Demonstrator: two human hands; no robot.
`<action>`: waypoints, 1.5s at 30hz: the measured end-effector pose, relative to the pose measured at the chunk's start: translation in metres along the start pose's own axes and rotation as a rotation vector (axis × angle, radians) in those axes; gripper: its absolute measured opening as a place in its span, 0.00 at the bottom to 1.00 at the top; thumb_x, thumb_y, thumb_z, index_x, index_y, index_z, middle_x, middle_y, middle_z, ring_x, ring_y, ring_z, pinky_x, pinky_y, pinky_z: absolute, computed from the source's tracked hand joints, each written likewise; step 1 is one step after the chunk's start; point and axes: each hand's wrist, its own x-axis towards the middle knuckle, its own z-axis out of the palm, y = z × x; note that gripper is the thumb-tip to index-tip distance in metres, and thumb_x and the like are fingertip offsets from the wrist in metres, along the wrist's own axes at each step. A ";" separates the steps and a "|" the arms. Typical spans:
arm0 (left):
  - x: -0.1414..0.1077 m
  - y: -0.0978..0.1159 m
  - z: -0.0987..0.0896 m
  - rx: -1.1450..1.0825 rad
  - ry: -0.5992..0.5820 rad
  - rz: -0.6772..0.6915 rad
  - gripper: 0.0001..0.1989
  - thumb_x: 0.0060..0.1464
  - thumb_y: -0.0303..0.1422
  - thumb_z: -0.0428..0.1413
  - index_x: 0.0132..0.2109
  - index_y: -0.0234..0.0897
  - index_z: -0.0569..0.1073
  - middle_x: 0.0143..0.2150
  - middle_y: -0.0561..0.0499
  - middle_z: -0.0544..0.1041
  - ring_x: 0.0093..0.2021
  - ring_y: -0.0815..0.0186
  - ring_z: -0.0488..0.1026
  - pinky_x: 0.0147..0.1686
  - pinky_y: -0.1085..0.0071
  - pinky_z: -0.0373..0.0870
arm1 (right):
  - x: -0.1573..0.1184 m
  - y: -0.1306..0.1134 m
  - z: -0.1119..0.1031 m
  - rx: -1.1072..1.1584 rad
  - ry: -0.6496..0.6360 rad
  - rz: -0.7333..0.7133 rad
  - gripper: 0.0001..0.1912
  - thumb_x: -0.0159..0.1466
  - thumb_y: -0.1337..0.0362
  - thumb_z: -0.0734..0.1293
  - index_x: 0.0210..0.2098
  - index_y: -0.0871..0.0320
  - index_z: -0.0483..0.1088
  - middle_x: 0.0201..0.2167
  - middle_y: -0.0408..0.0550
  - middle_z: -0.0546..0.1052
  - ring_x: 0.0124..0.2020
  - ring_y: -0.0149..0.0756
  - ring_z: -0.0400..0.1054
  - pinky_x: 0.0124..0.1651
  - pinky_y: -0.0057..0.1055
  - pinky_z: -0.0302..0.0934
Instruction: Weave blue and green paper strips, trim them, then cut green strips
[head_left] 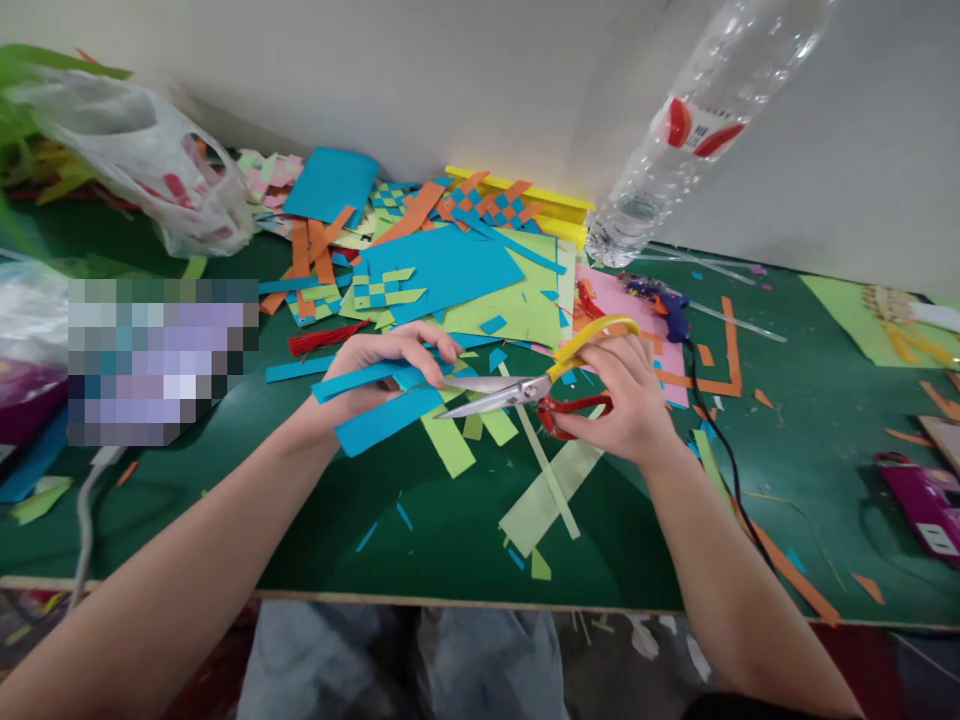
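Note:
My left hand (382, 362) is closed on a woven piece of blue and light green paper strips (390, 420), whose loose ends stick out to the left and below. In my right hand (626, 400) are scissors (531, 388) with one yellow and one red handle. Their blades are spread apart and point left, with the tips at the right edge of the woven piece, close to my left fingers. Pale green strips (551, 500) lie on the table below the scissors.
Behind my hands lie blue and green sheets (450, 270), woven scraps and a red tassel (326, 338). A plastic bottle (637, 190) stands at the back. A glue gun (664, 305) with a black cord lies right; a white bag (161, 165) sits back left.

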 end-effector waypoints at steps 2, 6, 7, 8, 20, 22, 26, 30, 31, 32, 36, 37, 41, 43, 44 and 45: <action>-0.001 0.001 0.001 -0.003 -0.011 0.003 0.04 0.52 0.33 0.64 0.37 0.41 0.82 0.44 0.43 0.76 0.47 0.54 0.73 0.49 0.57 0.71 | 0.000 0.000 0.000 0.000 0.005 -0.008 0.28 0.54 0.61 0.72 0.52 0.51 0.62 0.41 0.51 0.74 0.42 0.48 0.69 0.44 0.48 0.64; -0.001 0.001 0.005 -0.017 0.031 -0.038 0.03 0.50 0.29 0.65 0.35 0.42 0.82 0.41 0.46 0.76 0.43 0.59 0.75 0.45 0.62 0.72 | 0.002 -0.001 -0.001 -0.002 0.021 -0.022 0.28 0.55 0.60 0.72 0.53 0.52 0.62 0.41 0.52 0.74 0.42 0.49 0.70 0.44 0.49 0.65; -0.001 0.002 0.006 -0.026 0.031 -0.047 0.03 0.50 0.30 0.65 0.35 0.42 0.82 0.41 0.45 0.76 0.43 0.59 0.75 0.44 0.62 0.72 | 0.002 -0.001 -0.001 -0.004 0.017 -0.026 0.28 0.55 0.60 0.72 0.53 0.52 0.62 0.41 0.51 0.74 0.42 0.49 0.70 0.44 0.50 0.66; -0.001 0.002 0.007 -0.035 0.020 -0.051 0.03 0.51 0.33 0.65 0.35 0.41 0.82 0.41 0.45 0.76 0.43 0.58 0.74 0.44 0.61 0.71 | 0.002 -0.001 -0.002 -0.006 0.011 -0.029 0.28 0.55 0.60 0.72 0.53 0.51 0.62 0.41 0.51 0.74 0.42 0.49 0.71 0.44 0.50 0.66; -0.003 -0.002 0.000 -0.099 -0.031 -0.002 0.06 0.53 0.37 0.62 0.36 0.42 0.83 0.43 0.44 0.76 0.48 0.54 0.72 0.52 0.55 0.69 | -0.001 0.014 -0.008 -0.008 -0.005 -0.011 0.31 0.55 0.62 0.72 0.57 0.50 0.62 0.43 0.51 0.76 0.44 0.50 0.73 0.49 0.53 0.67; -0.004 -0.002 -0.002 -0.073 -0.044 0.008 0.06 0.53 0.37 0.61 0.36 0.43 0.83 0.42 0.44 0.77 0.48 0.53 0.72 0.52 0.54 0.68 | -0.001 0.014 -0.008 -0.016 -0.008 -0.014 0.31 0.56 0.62 0.72 0.57 0.50 0.63 0.44 0.51 0.76 0.44 0.50 0.73 0.48 0.51 0.69; -0.004 0.001 0.001 -0.057 -0.019 -0.020 0.04 0.52 0.35 0.62 0.34 0.43 0.82 0.41 0.45 0.77 0.46 0.54 0.73 0.50 0.55 0.70 | -0.001 0.014 -0.008 -0.021 -0.005 -0.026 0.28 0.57 0.60 0.72 0.56 0.52 0.64 0.44 0.52 0.77 0.45 0.49 0.74 0.46 0.48 0.71; -0.005 0.001 0.001 -0.082 -0.035 0.001 0.06 0.54 0.36 0.61 0.35 0.42 0.82 0.42 0.45 0.76 0.47 0.54 0.72 0.51 0.55 0.69 | -0.003 0.015 -0.008 -0.004 -0.013 -0.023 0.26 0.58 0.62 0.72 0.55 0.53 0.66 0.44 0.52 0.77 0.46 0.49 0.74 0.48 0.48 0.71; -0.005 0.000 0.000 -0.084 -0.040 0.012 0.07 0.54 0.37 0.60 0.36 0.42 0.82 0.42 0.44 0.76 0.48 0.54 0.72 0.52 0.55 0.68 | -0.003 0.015 -0.008 0.002 -0.017 -0.022 0.26 0.58 0.62 0.72 0.55 0.52 0.67 0.44 0.52 0.77 0.46 0.49 0.74 0.48 0.48 0.71; -0.005 -0.002 -0.001 -0.084 -0.043 0.019 0.09 0.54 0.39 0.60 0.36 0.42 0.82 0.42 0.43 0.76 0.48 0.53 0.72 0.52 0.54 0.68 | -0.003 0.014 -0.008 0.008 -0.022 -0.022 0.26 0.58 0.62 0.72 0.55 0.52 0.67 0.44 0.52 0.78 0.46 0.49 0.74 0.48 0.48 0.71; -0.005 -0.004 -0.001 -0.086 -0.045 0.010 0.06 0.52 0.37 0.61 0.36 0.43 0.82 0.42 0.44 0.76 0.47 0.53 0.72 0.52 0.52 0.68 | -0.003 0.012 -0.008 0.008 -0.012 -0.038 0.25 0.58 0.63 0.71 0.54 0.52 0.67 0.43 0.52 0.78 0.46 0.48 0.74 0.46 0.47 0.72; -0.004 -0.003 0.000 -0.090 -0.039 0.001 0.05 0.52 0.36 0.62 0.36 0.44 0.83 0.41 0.45 0.77 0.47 0.53 0.73 0.52 0.53 0.68 | -0.002 0.011 -0.008 0.007 -0.008 -0.044 0.25 0.58 0.63 0.71 0.55 0.52 0.66 0.43 0.52 0.78 0.45 0.48 0.74 0.46 0.47 0.72; -0.003 -0.002 0.003 -0.095 -0.022 -0.026 0.03 0.51 0.34 0.64 0.34 0.44 0.83 0.40 0.46 0.78 0.46 0.55 0.73 0.50 0.55 0.69 | -0.001 0.010 -0.008 0.015 -0.005 -0.058 0.24 0.59 0.62 0.71 0.54 0.53 0.66 0.43 0.52 0.78 0.46 0.47 0.74 0.45 0.45 0.73; -0.003 -0.001 0.003 -0.107 -0.034 -0.014 0.05 0.52 0.36 0.63 0.34 0.43 0.83 0.40 0.45 0.78 0.45 0.55 0.74 0.49 0.55 0.70 | -0.002 0.009 -0.007 0.036 -0.002 -0.056 0.24 0.59 0.62 0.71 0.54 0.53 0.66 0.44 0.53 0.77 0.47 0.48 0.74 0.46 0.45 0.73; -0.003 -0.001 0.003 -0.113 -0.039 -0.011 0.06 0.52 0.38 0.63 0.34 0.42 0.83 0.40 0.44 0.77 0.44 0.55 0.74 0.48 0.54 0.70 | -0.002 0.009 -0.007 0.046 -0.002 -0.055 0.25 0.59 0.62 0.71 0.55 0.53 0.66 0.45 0.53 0.77 0.47 0.48 0.74 0.46 0.46 0.73; -0.004 0.000 0.003 -0.117 -0.041 -0.015 0.08 0.52 0.40 0.62 0.34 0.42 0.83 0.40 0.44 0.77 0.44 0.54 0.73 0.48 0.54 0.70 | -0.003 0.009 -0.007 0.054 -0.008 -0.050 0.25 0.59 0.62 0.71 0.55 0.53 0.66 0.45 0.53 0.77 0.47 0.48 0.74 0.47 0.46 0.73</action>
